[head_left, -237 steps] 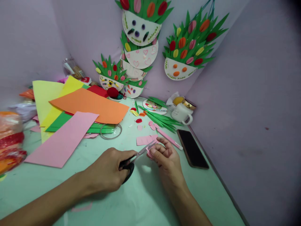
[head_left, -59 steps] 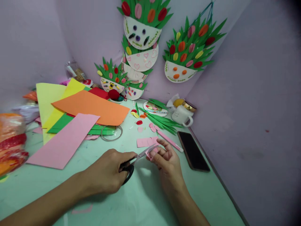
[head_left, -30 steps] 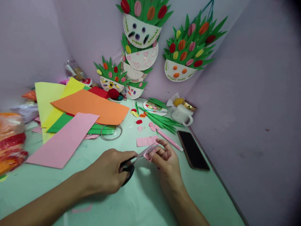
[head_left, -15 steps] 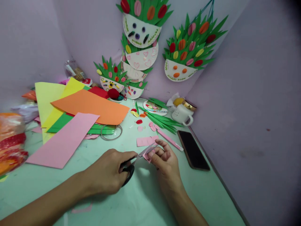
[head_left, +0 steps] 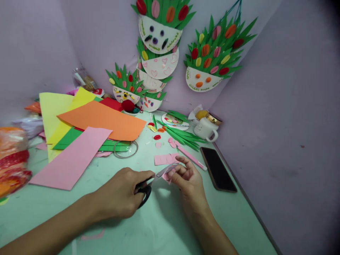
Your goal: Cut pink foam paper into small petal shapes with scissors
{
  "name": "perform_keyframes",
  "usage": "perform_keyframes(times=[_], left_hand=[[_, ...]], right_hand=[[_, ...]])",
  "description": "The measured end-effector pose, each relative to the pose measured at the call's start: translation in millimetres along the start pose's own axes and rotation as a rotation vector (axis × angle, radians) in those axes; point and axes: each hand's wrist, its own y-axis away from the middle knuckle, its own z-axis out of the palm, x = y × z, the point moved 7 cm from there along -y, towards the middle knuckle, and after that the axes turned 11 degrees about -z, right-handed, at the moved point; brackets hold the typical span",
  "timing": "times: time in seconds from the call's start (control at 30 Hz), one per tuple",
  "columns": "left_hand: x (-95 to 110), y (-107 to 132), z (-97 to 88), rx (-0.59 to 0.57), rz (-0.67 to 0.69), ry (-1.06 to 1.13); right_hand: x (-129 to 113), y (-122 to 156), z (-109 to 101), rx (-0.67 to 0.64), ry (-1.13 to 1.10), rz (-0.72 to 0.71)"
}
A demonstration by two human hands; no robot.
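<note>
My left hand point(head_left: 120, 194) is closed round the black handles of a pair of scissors point(head_left: 152, 180), whose blades point right and bite into a small pink paper piece point(head_left: 168, 175). My right hand point(head_left: 190, 182) pinches that pink piece between thumb and fingers, just above the pale green table point(head_left: 159, 226). A pink paper strip point(head_left: 165, 158) with pencilled outlines lies flat just beyond the blades.
Pink point(head_left: 71, 157), orange point(head_left: 102, 120), yellow and green paper sheets lie at the left. A black phone point(head_left: 217, 169), a pink pencil point(head_left: 191, 158), green paper leaves point(head_left: 182, 136) and a white mug point(head_left: 205, 128) sit at the right. Paper flower baskets point(head_left: 212, 53) hang on the wall.
Almost nothing differs: the scissors stay in the pink piece, and my right fingers have turned it slightly. Both arms stay where they were.
</note>
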Motion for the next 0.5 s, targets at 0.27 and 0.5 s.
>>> perform_keyframes(times=[0.27,0.5], left_hand=[[-2.7,0.1,4.3,-0.054,-0.026,0.087],[0.3,-0.4,1.9,-0.048,-0.04,0.118]], right_hand=[[0.2,-0.6,-1.3,0.029,-0.02,0.005],[0.6,-0.3,-6.4,0.103,-0.08,0.014]])
